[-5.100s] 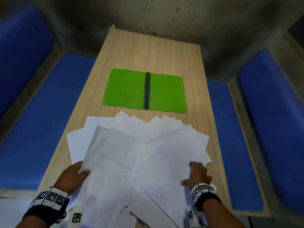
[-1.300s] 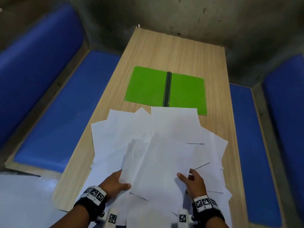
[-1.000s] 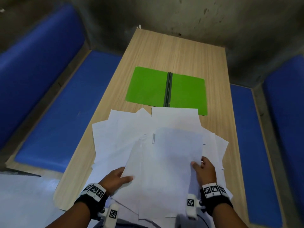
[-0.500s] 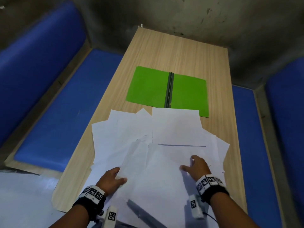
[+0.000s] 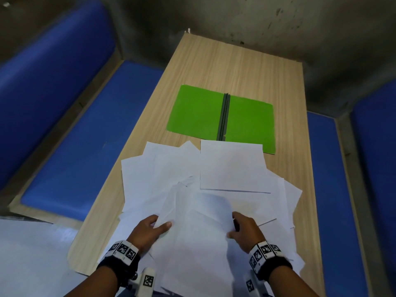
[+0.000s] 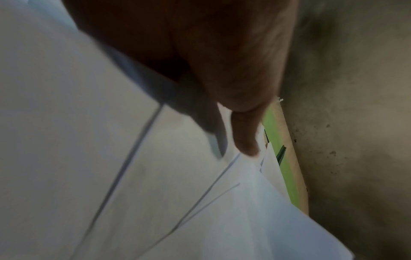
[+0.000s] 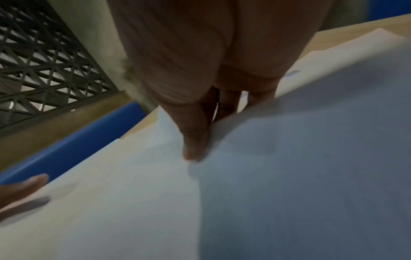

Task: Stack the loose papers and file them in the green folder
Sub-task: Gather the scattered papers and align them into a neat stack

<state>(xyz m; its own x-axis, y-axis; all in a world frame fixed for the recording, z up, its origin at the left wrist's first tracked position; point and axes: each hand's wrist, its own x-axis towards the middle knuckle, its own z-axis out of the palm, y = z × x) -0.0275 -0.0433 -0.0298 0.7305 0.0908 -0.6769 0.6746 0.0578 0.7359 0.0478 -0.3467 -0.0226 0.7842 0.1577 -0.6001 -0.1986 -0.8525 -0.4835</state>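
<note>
Raised sheet [image 5: 199, 213] now bows; right wrist shows grating [image 7: 44, 66].

One green folder [image 5: 220, 117], open flat, two covers either side of one dark spine, upper centre of the head view. One wooden table [image 5: 231, 65] under it. Loose papers [image 5: 231, 166]: white sheets fanned and overlapping across lower centre; at least seven separate edges show, exact count cannot be told. Two hands: left hand [image 5: 150, 230], right hand [image 5: 246, 229]. Two wrist bands with markers.
</note>
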